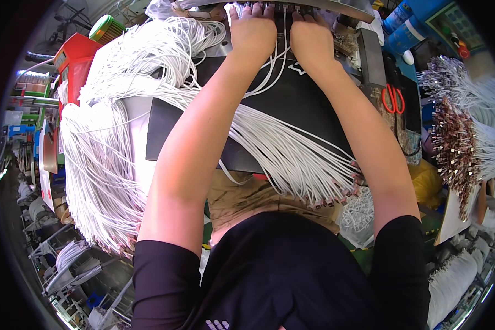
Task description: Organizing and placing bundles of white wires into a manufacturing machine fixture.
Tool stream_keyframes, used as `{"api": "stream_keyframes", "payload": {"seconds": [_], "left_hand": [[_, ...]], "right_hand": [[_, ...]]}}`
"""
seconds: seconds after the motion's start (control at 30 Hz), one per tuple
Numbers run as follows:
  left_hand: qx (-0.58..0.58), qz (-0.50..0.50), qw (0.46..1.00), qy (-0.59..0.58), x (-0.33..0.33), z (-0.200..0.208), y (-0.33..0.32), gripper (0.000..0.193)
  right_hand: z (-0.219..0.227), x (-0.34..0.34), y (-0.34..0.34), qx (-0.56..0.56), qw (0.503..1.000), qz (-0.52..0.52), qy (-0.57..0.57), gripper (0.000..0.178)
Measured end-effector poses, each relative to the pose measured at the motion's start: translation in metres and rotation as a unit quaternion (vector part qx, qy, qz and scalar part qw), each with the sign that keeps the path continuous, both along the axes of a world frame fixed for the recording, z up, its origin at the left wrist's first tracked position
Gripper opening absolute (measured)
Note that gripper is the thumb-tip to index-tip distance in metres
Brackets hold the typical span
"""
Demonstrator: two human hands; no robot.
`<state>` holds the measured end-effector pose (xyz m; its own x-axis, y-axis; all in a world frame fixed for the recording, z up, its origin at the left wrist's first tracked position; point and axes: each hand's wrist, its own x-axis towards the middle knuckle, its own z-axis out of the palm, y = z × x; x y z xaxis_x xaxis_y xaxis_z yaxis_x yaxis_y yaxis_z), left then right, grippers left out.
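Note:
Both arms reach far forward, up to a metal machine edge (335, 6). Beneath that edge the fingers of my left hand (253, 33) bend down over a row of small parts; their tips are hidden. To its right, my right hand (312, 43) has its fingers curled at the same row, with whatever lies under them out of sight. Thin white cables (285, 52) run between the two hands into the row. Below my forearms, a bundle of white cables (291, 151) lies across a black work surface (308, 104), its small connector ends toward the right.
Coiled white cables (148, 55) heap at the left, and another bundle (102, 165) hangs over the edge. A red bin (78, 60) stands behind. Orange-handled scissors (392, 99) lie at the right. Farther right hang bunches of cables with brown ends (454, 143). Blue containers (404, 36) stand at the back.

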<state>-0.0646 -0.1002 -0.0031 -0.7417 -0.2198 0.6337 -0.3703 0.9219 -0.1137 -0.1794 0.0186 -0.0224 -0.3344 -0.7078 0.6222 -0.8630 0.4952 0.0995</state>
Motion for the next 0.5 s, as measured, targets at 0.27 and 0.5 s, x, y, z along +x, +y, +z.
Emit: {"api": "stream_keyframes", "payload": {"seconds": [0.27,0.5], "left_hand": [[0.539,-0.157,0.827,0.015,0.15,0.047,0.068,0.022],[0.964,-0.064,0.251,0.055,0.359,-0.074,0.123,0.041]], "right_hand": [[0.047,0.058,0.154,-0.2,0.931,0.082,-0.295,0.027],[-0.083,0.175,0.388,-0.122,0.84,-0.208,-0.486,0.021]]}}
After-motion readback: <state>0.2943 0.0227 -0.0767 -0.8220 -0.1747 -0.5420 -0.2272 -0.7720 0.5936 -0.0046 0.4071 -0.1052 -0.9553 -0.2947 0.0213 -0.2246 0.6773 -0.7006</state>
